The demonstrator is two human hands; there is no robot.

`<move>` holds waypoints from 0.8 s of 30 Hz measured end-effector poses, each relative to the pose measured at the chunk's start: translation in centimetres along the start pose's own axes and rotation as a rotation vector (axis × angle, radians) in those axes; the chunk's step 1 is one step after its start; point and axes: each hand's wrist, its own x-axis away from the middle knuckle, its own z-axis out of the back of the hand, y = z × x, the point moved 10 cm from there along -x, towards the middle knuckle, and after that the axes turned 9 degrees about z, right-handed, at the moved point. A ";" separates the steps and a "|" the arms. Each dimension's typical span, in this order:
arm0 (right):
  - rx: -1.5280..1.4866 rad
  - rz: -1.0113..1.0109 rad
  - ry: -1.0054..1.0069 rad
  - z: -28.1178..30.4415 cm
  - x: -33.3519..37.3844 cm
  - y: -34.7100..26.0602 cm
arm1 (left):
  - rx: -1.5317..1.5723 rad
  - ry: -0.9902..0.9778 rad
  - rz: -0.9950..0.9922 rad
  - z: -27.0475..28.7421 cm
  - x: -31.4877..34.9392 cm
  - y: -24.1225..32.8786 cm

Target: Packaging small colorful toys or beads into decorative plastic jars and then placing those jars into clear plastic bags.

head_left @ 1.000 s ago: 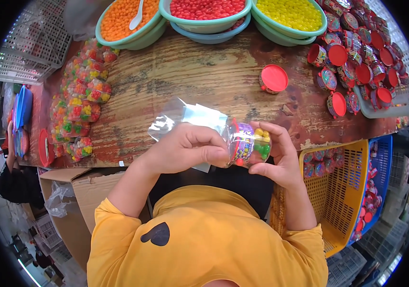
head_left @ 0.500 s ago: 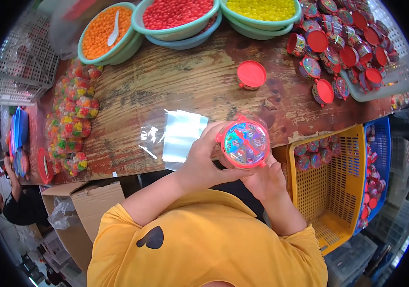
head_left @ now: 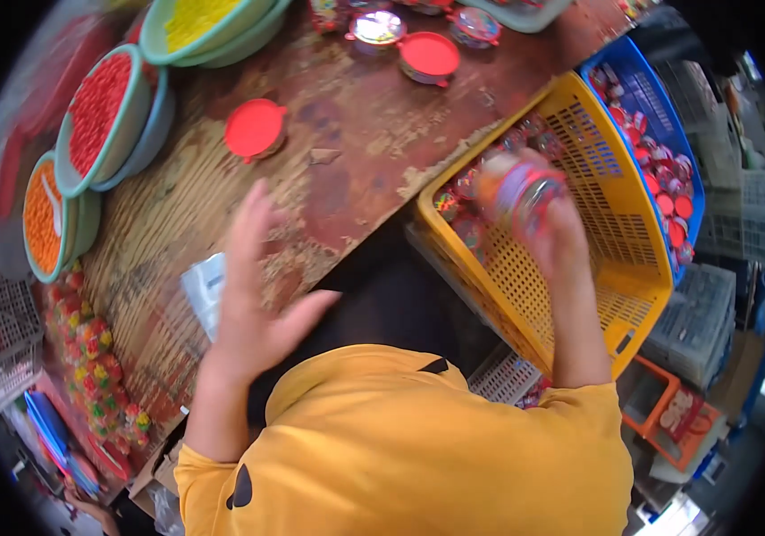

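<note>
My right hand (head_left: 563, 243) is closed round a small round candy tub (head_left: 520, 192), blurred by motion, held over the yellow plastic basket (head_left: 610, 234). More such tubs (head_left: 467, 223) lie in the basket's far-left end. My left hand (head_left: 253, 290) is empty, its fingers stretched and thumb spread, above the front edge of the wooden table (head_left: 195, 170). Beside it on the tabletop lie clear plastic bags (head_left: 205, 290), partly hidden by the hand. A tub with a red lid (head_left: 255, 129) stands alone farther back, touched by neither hand.
Bowls of yellow (head_left: 199, 22), red (head_left: 96, 112) and orange candy balls (head_left: 43, 219) stand at the back left. Filled clear packs (head_left: 92, 357) line the left edge. More red-lidded tubs (head_left: 429, 55) sit at the back. A blue basket (head_left: 646, 125) adjoins the yellow one.
Both hands held the tub together before; my left hand has let go and moved left. My right hand has carried the tub right, over the yellow basket. The view has turned rightward.
</note>
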 end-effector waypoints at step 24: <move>1.050 0.440 0.130 4.7 2.4 -1.8 | -0.499 0.723 0.666 13.4 18.0 -14.1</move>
